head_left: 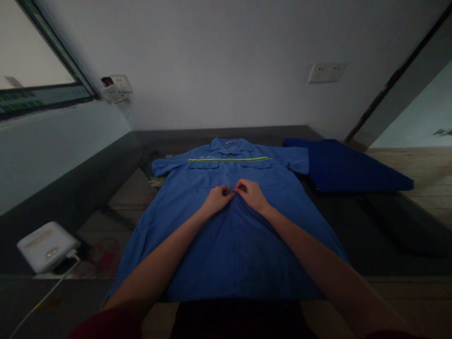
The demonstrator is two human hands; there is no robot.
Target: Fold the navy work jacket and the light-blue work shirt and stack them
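Observation:
A blue short-sleeved work shirt [219, 263] lies spread out front side up, its collar at the far end and a yellow-green stripe across the chest above two pockets. My left hand [218, 198] and my right hand [251, 194] meet at the front placket, just below the pockets. Both have thumb and forefinger pinched on the shirt's front edge, their fingertips almost touching. Whether a button is between them is too small to tell. Upper parts of the front look closed; a small button shows above my hands.
The shirt lies on a dark table [353, 235]. A folded dark blue cloth [353, 167] is at the right. At the left stands a white device [49, 246] with a white cable [45, 296]. Wall sockets [327, 72] are on the wall behind.

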